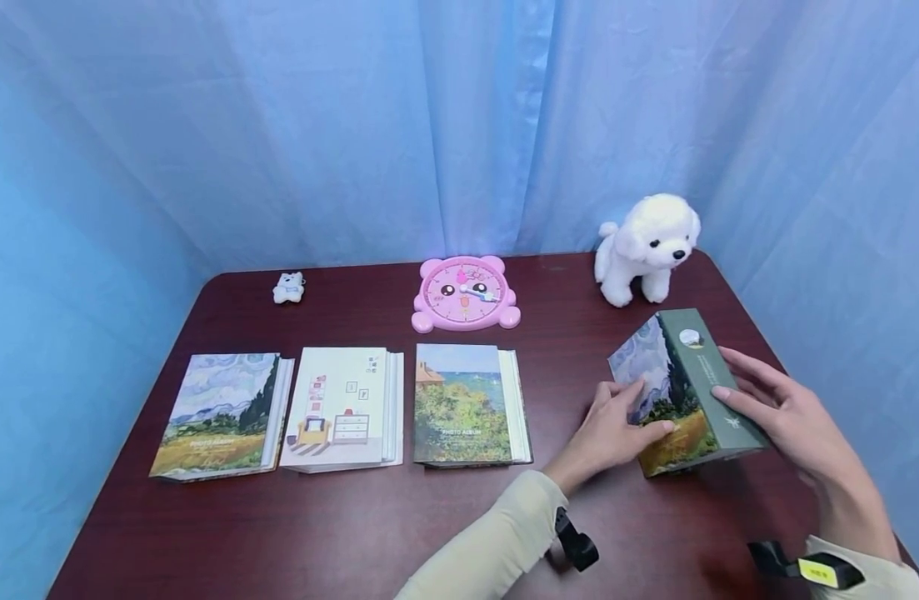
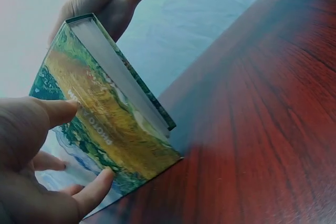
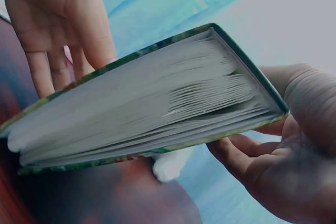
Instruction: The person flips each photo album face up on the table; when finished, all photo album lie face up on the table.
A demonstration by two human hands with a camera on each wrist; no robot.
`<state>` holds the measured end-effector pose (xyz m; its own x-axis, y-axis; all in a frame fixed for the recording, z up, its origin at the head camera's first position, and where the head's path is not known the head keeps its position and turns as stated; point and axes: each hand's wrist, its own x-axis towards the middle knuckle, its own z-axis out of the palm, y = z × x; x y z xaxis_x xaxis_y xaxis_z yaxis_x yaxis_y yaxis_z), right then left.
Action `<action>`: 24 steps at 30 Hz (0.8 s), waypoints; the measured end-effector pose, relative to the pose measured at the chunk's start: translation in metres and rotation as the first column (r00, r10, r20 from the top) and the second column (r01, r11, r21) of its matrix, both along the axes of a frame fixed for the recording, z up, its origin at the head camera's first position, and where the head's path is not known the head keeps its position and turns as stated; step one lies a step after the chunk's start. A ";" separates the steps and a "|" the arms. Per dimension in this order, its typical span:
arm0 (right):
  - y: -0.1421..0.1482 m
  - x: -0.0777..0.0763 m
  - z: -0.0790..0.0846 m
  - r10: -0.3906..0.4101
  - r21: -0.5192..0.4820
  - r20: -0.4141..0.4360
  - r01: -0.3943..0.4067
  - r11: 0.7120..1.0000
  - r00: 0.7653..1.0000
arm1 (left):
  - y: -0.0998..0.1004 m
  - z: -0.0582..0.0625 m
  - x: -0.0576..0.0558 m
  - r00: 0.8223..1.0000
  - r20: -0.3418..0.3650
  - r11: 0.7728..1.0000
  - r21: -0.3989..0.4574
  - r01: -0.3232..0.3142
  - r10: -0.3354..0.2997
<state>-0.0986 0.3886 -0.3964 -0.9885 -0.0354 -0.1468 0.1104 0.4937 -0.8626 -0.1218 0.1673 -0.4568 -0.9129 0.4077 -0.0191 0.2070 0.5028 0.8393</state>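
In the head view a photo album (image 1: 657, 396) with a painted landscape cover and dark green spine (image 1: 717, 383) stands tilted on the table at the right. My right hand (image 1: 800, 417) grips it at the spine, thumb on the spine and fingers behind the back cover. Against the front cover rest the thumb and fingers of my left hand (image 1: 605, 429), fairly straight. The left wrist view shows these fingertips on the album's painted cover (image 2: 100, 114). From the right wrist, the white page edges (image 3: 142, 103) fan out between the two covers.
Three more albums lie in a row: a landscape one (image 1: 215, 412), a white one with furniture drawings (image 1: 342, 408) and a seaside one (image 1: 462, 400). Behind them are a small white figure (image 1: 289, 287), a pink toy clock (image 1: 465, 296) and a white plush dog (image 1: 646, 250).
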 end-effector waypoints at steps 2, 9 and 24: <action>-0.004 0.000 0.003 0.022 -0.040 -0.025 -0.023 0.999 0.999 | -0.003 0.003 -0.001 1.000 0.008 0.999 0.038 0.018 -0.018; -0.022 -0.002 0.007 0.072 -0.147 -0.092 -0.085 0.985 0.993 | -0.014 0.013 -0.008 1.000 -0.002 0.983 0.184 0.018 -0.018; -0.050 -0.008 -0.009 0.192 -0.032 -0.154 -0.199 0.979 0.969 | -0.046 0.032 -0.012 0.999 0.042 0.955 0.297 0.018 -0.032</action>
<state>-0.1070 0.3389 -0.4059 -0.9724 -0.2333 0.0088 -0.1163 0.4514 -0.8847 -0.1339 0.1213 -0.4244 -0.9035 0.4237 0.0646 0.1741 0.2252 0.9586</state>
